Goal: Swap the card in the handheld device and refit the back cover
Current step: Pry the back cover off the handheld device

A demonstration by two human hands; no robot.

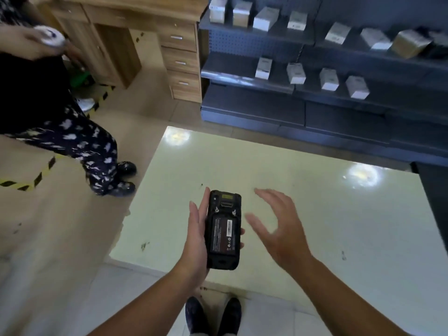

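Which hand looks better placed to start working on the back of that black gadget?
The right hand, probably. It hovers open and empty just beside the black handheld device, apart from it. The left hand is busy cradling the device, back side up with the labelled battery showing, above the pale glossy table.

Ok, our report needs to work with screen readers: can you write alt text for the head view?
The left hand holds a black handheld device back-up over a pale table, its battery exposed. The empty right hand hovers open beside it.
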